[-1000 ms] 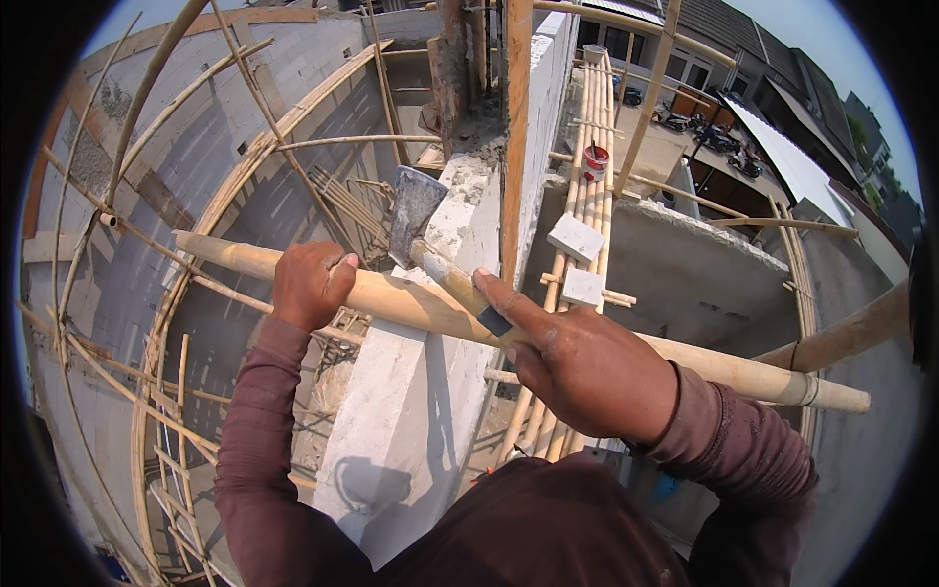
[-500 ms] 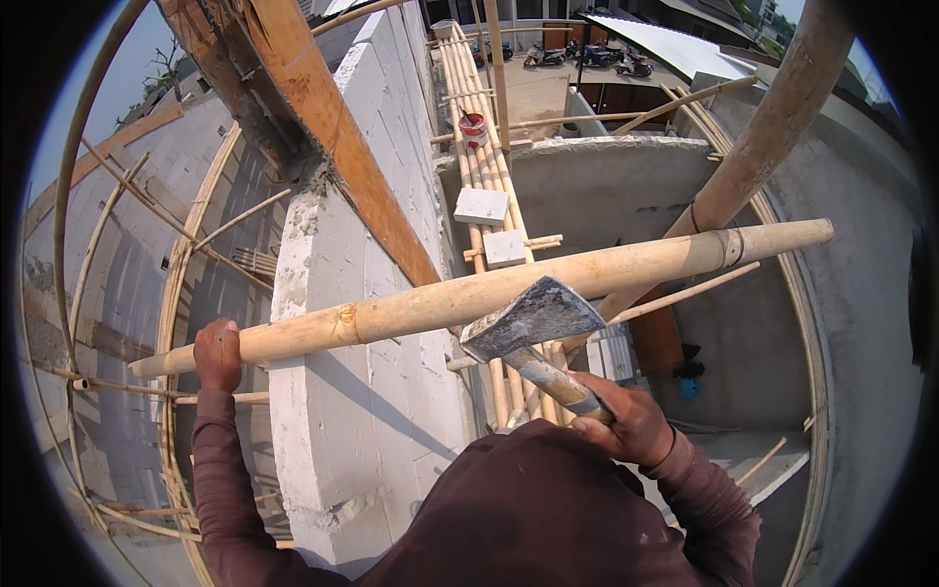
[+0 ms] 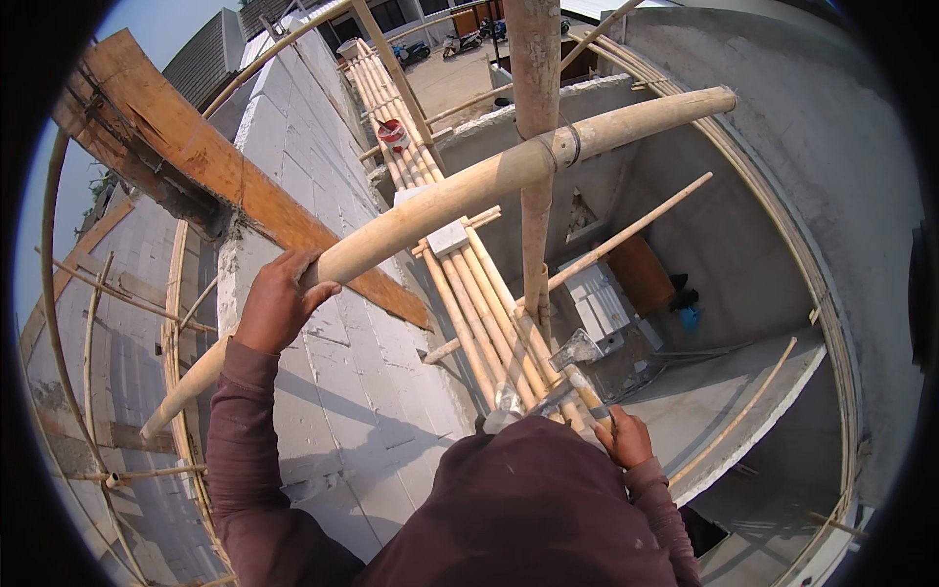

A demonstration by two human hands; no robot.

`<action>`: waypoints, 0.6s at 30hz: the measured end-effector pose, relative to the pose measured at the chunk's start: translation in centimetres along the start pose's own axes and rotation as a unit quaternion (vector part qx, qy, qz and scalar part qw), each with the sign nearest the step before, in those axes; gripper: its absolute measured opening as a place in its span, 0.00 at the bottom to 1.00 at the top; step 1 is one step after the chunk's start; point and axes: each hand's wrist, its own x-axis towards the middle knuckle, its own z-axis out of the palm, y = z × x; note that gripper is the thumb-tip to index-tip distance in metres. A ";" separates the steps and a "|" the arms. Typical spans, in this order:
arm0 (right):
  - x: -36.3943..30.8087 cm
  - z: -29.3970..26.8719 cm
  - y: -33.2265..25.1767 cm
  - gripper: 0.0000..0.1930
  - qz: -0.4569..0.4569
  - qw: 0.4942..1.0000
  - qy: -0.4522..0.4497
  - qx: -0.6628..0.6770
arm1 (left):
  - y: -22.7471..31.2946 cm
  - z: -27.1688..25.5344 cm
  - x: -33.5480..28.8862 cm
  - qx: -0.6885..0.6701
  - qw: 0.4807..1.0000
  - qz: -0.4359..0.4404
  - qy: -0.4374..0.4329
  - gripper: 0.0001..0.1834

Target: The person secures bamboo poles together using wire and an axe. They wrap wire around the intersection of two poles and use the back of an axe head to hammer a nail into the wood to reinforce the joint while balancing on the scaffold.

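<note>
My left hand (image 3: 284, 298) is wrapped round a thick bamboo pole (image 3: 440, 203), near its lower left part. The pole slants up to the right above the block wall and crosses an upright bamboo post (image 3: 538, 83). A dark band circles it near that crossing. Down beside the bamboo walkway, my right hand (image 3: 628, 437) grips the handle of a hatchet (image 3: 579, 349). Its grey, mortar-stained head points away from me, apart from the pole.
A pale block wall (image 3: 323, 391) runs along the left, with an orange-brown timber board (image 3: 284, 249) slanting over it. The bamboo walkway (image 3: 474, 318) carries a white block (image 3: 448, 237) and a red bucket (image 3: 393, 136). A deep grey-walled room with stacked blocks (image 3: 599, 301) lies below right.
The hatchet has dropped from in front of the pole to low beside the walkway. My left hand sits farther up the pole, which tilts more steeply. The view has shifted.
</note>
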 end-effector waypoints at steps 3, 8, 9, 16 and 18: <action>-2.7 -1.5 1.0 0.15 0.051 0.998 -0.021 0.029 | -1.4 0.4 -1.7 -0.015 1.000 -0.011 0.020 0.24; -6.0 -1.2 5.8 0.16 0.108 0.993 -0.001 0.052 | 0.5 2.2 -1.5 0.149 0.986 -0.030 0.071 0.29; -6.4 -0.8 7.1 0.16 0.113 0.992 0.004 0.048 | 1.3 4.7 -2.0 0.186 0.968 0.021 0.170 0.31; -9.8 2.2 14.4 0.18 0.151 0.981 -0.120 0.034 | 15.4 29.0 -15.4 -0.183 0.972 0.033 -0.144 0.24; -10.3 2.3 15.3 0.20 0.168 0.972 -0.166 -0.009 | 15.0 34.8 -20.0 -0.195 0.942 -0.007 -0.275 0.25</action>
